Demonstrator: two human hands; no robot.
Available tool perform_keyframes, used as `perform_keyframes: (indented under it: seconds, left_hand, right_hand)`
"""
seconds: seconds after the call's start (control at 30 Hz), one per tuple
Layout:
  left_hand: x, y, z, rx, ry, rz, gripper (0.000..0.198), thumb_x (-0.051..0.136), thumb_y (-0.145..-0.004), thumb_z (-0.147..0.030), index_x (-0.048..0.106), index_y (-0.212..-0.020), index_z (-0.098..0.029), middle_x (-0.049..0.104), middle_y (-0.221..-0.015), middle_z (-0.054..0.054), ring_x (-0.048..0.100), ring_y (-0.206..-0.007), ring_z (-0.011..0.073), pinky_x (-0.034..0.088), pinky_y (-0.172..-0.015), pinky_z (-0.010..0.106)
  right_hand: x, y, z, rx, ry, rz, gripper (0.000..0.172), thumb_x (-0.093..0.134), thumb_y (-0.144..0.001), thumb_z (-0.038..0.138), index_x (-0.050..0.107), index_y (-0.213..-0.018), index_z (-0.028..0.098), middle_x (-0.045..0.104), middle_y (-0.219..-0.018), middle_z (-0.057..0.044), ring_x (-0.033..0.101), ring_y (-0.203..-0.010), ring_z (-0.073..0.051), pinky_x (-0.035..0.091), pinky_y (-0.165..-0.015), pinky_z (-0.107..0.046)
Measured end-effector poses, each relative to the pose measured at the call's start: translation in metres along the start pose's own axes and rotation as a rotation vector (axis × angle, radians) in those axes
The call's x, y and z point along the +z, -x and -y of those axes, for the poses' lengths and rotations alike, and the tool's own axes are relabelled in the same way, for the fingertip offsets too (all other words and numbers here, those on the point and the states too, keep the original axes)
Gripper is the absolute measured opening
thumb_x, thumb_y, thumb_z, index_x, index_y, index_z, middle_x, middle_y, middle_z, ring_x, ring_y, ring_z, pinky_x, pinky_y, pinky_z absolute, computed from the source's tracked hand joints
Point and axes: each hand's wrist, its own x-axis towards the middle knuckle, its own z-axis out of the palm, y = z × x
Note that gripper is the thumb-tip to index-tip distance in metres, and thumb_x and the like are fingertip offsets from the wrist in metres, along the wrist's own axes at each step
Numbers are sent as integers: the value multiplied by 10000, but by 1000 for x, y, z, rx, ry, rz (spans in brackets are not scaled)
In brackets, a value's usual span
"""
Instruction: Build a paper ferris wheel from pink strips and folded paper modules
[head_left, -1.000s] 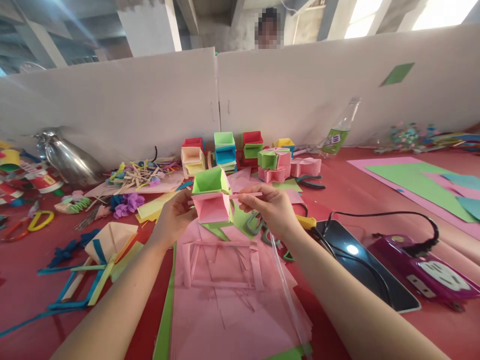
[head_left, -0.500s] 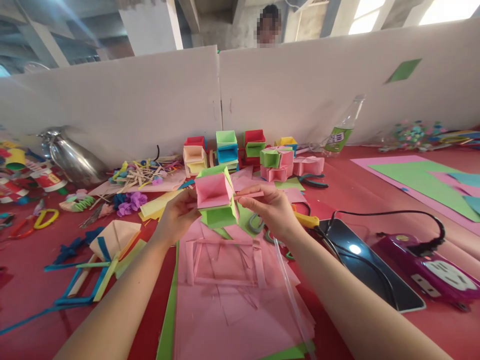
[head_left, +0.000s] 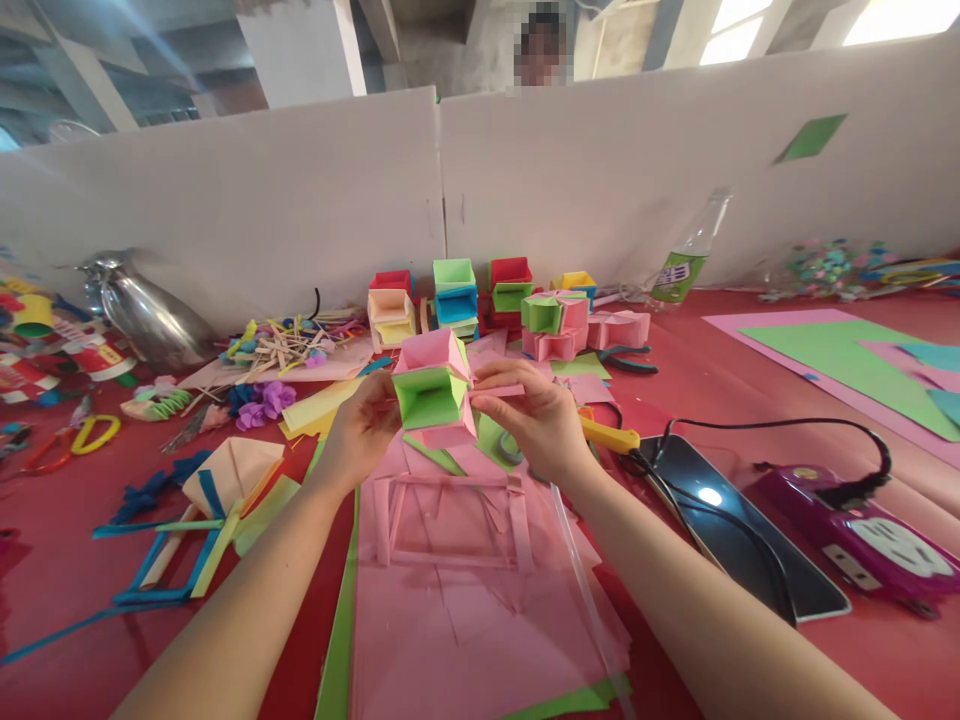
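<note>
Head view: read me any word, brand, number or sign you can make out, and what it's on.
Nothing legible.
Green label on the bottle: lettering, too small and blurred to read.
White patch on the purple box: marks too blurred to call text.
Red-and-white craft piece: marks also too blurred.

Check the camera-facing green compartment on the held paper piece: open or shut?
Open: the green compartment shows its inner walls through a gaping mouth, between the left hand and right hand.
</note>
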Motion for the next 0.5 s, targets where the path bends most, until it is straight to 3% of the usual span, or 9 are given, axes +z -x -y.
perform_keyframes:
  seconds: [0.17,0.37,0.5]
  left_hand:
    - [1,1,-3,22,-47,55,165,583,-787,-240,634,-929,-172,647,-890,38,588,-830,172,453,-755,265]
    - [0,1,-2,-5,-76,2,82,609,-763,-259,587,-770,-181,574,-684,-11,554,-651,131,439,-637,222]
    - [1,0,3,-85,-12,12,91,628,-736,-253,563,-759,-195,553,-657,-24,536,-606,123,431,-587,217]
  right_hand:
    - [0,1,-1,42,-29,9,90,685,-722,287,663,-801,251,678,-884,1,627,-802,-140,509,-700,-294]
    - [1,2,-5,75,0,-31,124,673,-727,342,651,-779,231,694,-763,-2,619,-672,-135,482,-597,-272]
    - [3,1,-8,153,-76,-32,129,687,-705,344,660,-749,226,688,-748,1,608,-678,-128,486,-623,-273]
